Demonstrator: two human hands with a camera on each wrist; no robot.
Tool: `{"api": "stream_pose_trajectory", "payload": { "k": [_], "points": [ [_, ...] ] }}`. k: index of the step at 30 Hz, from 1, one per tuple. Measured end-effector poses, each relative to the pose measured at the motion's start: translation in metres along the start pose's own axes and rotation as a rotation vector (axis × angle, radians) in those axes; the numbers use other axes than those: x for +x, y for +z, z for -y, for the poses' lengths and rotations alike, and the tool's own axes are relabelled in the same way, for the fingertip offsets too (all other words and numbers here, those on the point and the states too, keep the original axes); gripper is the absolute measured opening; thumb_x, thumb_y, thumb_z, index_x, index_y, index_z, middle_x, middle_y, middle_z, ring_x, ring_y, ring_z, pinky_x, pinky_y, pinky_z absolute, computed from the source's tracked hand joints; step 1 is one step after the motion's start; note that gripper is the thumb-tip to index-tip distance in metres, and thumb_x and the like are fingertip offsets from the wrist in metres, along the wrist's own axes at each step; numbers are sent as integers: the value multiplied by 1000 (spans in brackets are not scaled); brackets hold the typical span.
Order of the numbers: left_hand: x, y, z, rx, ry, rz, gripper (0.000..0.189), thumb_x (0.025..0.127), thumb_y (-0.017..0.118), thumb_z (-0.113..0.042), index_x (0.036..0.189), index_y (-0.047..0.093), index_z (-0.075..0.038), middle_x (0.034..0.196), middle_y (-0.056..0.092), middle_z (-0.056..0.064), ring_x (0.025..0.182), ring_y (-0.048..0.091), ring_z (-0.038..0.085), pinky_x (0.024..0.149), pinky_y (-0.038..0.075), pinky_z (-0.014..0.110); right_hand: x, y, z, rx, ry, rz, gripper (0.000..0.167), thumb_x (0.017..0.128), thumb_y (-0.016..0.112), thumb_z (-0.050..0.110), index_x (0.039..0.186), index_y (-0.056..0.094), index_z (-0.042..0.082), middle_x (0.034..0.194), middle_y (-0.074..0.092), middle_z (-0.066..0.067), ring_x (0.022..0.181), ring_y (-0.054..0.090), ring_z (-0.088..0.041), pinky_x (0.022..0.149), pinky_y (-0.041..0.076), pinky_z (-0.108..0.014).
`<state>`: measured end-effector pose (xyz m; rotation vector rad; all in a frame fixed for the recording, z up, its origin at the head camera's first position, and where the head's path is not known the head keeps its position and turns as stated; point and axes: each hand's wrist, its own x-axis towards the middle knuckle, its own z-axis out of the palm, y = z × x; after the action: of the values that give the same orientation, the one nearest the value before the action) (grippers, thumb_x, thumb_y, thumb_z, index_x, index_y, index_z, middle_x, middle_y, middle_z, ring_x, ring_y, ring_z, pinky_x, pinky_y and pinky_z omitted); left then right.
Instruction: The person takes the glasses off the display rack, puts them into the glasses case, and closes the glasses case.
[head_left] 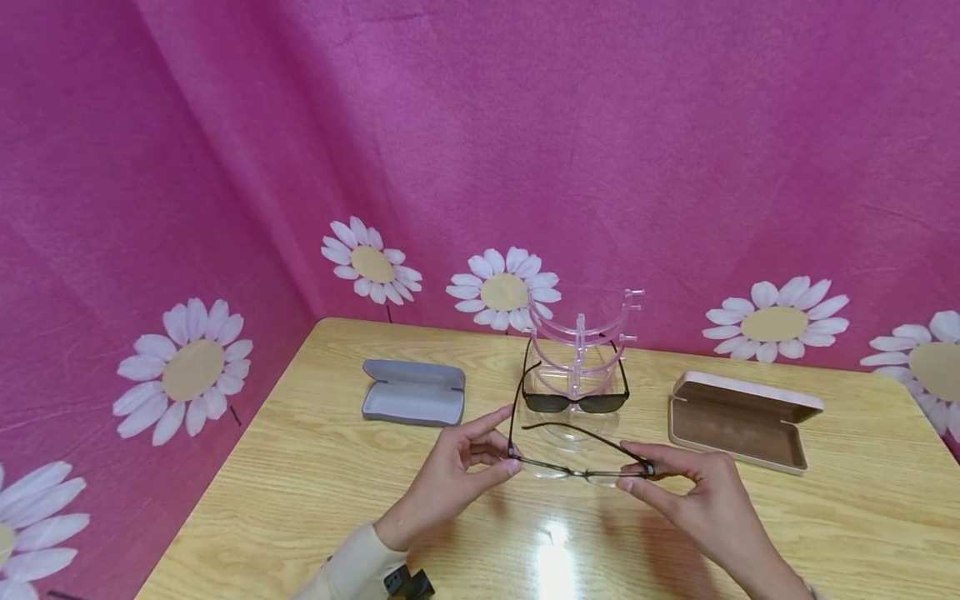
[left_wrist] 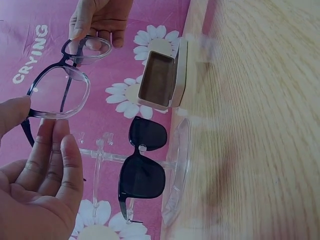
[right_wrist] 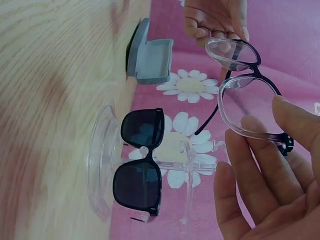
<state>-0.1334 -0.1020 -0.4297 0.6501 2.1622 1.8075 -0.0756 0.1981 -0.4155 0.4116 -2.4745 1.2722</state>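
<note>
I see left hand (head_left: 461,468) and right hand (head_left: 703,490) pinching clear-lens glasses (head_left: 576,473), head view lower centre; sunglasses (head_left: 574,402) on stand (head_left: 580,350) just above.

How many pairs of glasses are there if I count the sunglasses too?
2. The clear glasses are held between the left hand and the right hand; the dark sunglasses sit on the see-through stand behind them. I see no others.
</note>
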Motion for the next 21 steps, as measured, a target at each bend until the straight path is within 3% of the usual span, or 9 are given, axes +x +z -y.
{"api": "stream_pose_trajectory", "payload": {
  "k": [5,10,15,21],
  "points": [
    [1,0,2,19,-34,8,62,99,71,-13,155,47,-4,112,72,18,97,67,3,90,59,20,1,0,-3,48,15,38,24,78,89,5,99,84,14,87,82,4,79,69,7,56,48,-16],
    [0,-1,0,46,-50,-12,59,99,72,-16,154,51,-9,111,69,13,97,67,5,88,60,20,2,0,-4,91,44,73,21,79,88,3,100,84,10,92,79,20,79,67,7,55,50,-18],
    [-2,-4,-3,149,53,-76,56,101,70,-24,152,53,-6,116,71,14,102,70,9,90,61,24,11,3,-4,118,31,98,20,81,86,4,100,84,10,96,78,21,87,68,9,64,55,-16],
    [-3,-9,-5,252,154,-110,53,106,63,-27,152,52,-3,118,73,12,103,73,13,91,62,25,23,8,0,156,75,144,18,84,85,8,102,84,7,96,83,-1,89,70,8,67,57,-18]
  ]
}}
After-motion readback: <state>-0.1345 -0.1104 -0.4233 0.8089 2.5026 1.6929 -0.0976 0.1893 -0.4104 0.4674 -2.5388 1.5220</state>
